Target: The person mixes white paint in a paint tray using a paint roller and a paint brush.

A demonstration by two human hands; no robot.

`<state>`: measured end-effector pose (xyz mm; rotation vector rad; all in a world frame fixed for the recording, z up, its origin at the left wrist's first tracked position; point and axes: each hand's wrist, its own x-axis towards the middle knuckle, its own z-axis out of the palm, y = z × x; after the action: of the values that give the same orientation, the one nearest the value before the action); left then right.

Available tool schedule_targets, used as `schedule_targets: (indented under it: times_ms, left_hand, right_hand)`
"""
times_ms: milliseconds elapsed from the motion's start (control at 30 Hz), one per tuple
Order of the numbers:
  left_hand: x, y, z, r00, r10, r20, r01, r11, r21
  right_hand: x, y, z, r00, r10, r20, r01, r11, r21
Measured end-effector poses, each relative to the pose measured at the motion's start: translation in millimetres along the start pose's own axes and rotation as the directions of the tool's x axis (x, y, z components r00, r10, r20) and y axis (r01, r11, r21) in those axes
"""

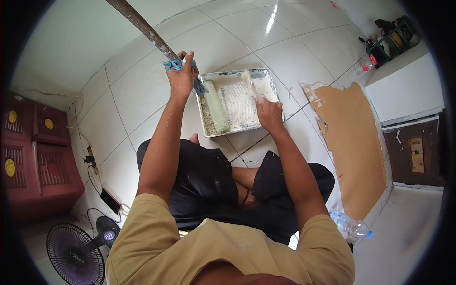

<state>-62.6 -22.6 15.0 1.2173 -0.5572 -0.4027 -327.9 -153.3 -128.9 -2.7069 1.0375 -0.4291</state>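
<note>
My left hand [182,76] is wrapped round the long pole [149,32] of a paint roller, close to a blue tie knotted on it. The pale, paint-covered roller [216,109] lies along the left side of a paint tray [244,129] on the floor. White paint with ridged streaks coats the tray's bottom. Over the tray's right part, my right hand [270,114] is closed on the handle of a small paintbrush [247,80]. Its pale head, slightly blurred, points toward the far rim.
Brown cardboard [354,142] lies on the tiles at the right, with a plastic bottle [350,225] near its close end. A fan [76,256], a phone [110,201] with cables and a maroon plastic cabinet [47,156] stand or lie at the left.
</note>
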Motion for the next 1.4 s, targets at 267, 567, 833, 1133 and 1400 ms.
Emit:
schedule_targets:
  times_ms: [267,567,833,1133,1400]
  left_hand:
    - [-4,-1,-2,1.0,-0.014,-0.002,0.013,0.994,-0.112]
    - [-22,7,9,0.995,-0.053,0.078,0.053,0.999,0.013]
    - [-16,-5,-6,0.998,-0.042,0.046,0.046,0.995,-0.09]
    - [-11,-11,-5,0.998,-0.067,0.022,0.069,0.989,-0.134]
    - [-11,-7,20,0.996,0.03,0.089,-0.032,0.999,0.023]
  right_hand:
    - [-2,-7,-60,0.948,0.292,-0.125,-0.157,0.773,0.615]
    - [-38,41,-14,0.941,0.279,0.193,-0.336,0.845,0.415]
    - [-31,-6,-36,0.991,0.129,0.029,-0.127,0.871,0.475]
    - [-35,21,14,0.99,0.11,0.09,-0.124,0.979,0.161]
    - [-24,5,4,0.976,0.1,0.194,-0.114,0.991,0.063]
